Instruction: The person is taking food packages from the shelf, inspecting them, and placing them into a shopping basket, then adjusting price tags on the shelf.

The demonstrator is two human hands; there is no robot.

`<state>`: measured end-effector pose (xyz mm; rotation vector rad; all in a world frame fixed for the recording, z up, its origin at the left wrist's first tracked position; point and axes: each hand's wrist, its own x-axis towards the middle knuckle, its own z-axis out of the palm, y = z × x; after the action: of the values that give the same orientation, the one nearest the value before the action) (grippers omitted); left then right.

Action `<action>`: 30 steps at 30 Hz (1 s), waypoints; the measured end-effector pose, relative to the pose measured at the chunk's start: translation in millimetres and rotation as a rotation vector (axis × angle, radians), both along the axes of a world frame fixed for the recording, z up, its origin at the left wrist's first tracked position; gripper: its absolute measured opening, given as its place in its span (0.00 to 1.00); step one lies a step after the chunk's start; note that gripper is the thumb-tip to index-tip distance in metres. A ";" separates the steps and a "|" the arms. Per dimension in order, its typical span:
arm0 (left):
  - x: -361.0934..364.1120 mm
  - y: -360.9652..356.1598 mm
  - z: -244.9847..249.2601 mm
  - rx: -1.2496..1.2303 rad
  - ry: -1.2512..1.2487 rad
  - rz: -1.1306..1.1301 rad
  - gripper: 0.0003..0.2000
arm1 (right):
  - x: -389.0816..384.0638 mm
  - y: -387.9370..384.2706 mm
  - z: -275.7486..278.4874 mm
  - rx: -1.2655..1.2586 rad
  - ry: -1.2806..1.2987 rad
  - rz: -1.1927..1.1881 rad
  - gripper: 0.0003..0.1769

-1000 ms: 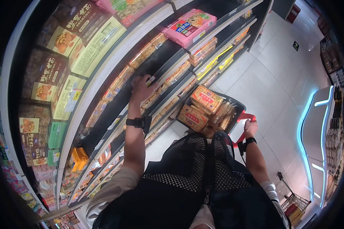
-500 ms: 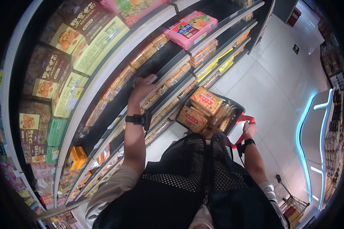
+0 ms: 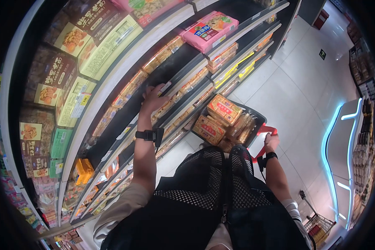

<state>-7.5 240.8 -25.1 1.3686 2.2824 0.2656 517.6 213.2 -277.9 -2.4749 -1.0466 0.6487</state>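
Note:
My left hand (image 3: 155, 98) is at the edge of a dark shelf (image 3: 166, 74), beside a small white price label (image 3: 166, 86); its fingers are curled partly over the shelf and what they hold, if anything, is hidden. My right hand (image 3: 271, 142) is closed round the red handle (image 3: 267, 130) of a black basket (image 3: 258, 121). Orange-and-red snack packs (image 3: 224, 109) and clear-wrapped packs (image 3: 242, 128) lie in the basket. A row of wrapped snack packs (image 3: 131, 85) stands at the back of the shelf, above my left hand.
A pink package (image 3: 211, 31) lies farther along the shelf. Brown-and-green boxes (image 3: 77, 68) stack at the left, with an orange pack (image 3: 84, 171) below. A shopping cart (image 3: 318, 227) stands at the lower right, near a display with blue-lit trim (image 3: 328, 154).
My left hand has shifted slightly left and its fingers have moved a little along the shelf edge. My right hand and the basket look unmoved.

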 end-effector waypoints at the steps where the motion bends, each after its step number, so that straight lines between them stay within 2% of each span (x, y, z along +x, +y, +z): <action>1: 0.6 1.2 -0.7 0.006 -0.018 0.001 0.37 | -0.3 -0.1 0.7 0.002 -0.026 0.008 0.19; 6: 14.2 18.1 1.6 -0.005 -0.036 -0.027 0.39 | 1.5 0.3 4.0 -0.007 -0.008 0.027 0.19; 8: 23.5 28.9 7.2 -0.085 -0.006 -0.004 0.40 | 0.2 0.9 5.4 -0.019 0.015 0.026 0.19; 14: 20.8 78.0 -20.2 -0.144 0.022 -0.132 0.42 | -6.0 2.4 22.2 -0.040 0.009 -0.013 0.19; 17: 29.3 96.3 -18.1 -0.157 -0.007 -0.168 0.43 | -5.0 2.8 24.5 -0.028 0.058 -0.024 0.19; 21: 46.4 124.4 -25.6 -0.065 -0.035 -0.230 0.44 | -4.4 4.0 27.0 -0.028 0.081 -0.029 0.20; 30: 59.2 163.5 -46.2 -0.018 -0.117 -0.165 0.47 | -1.8 5.7 23.2 -0.016 0.103 -0.029 0.20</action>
<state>51.7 404.3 -71.4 1.4823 2.0596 0.2636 515.9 218.8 -254.7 -2.4377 -0.9682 0.7699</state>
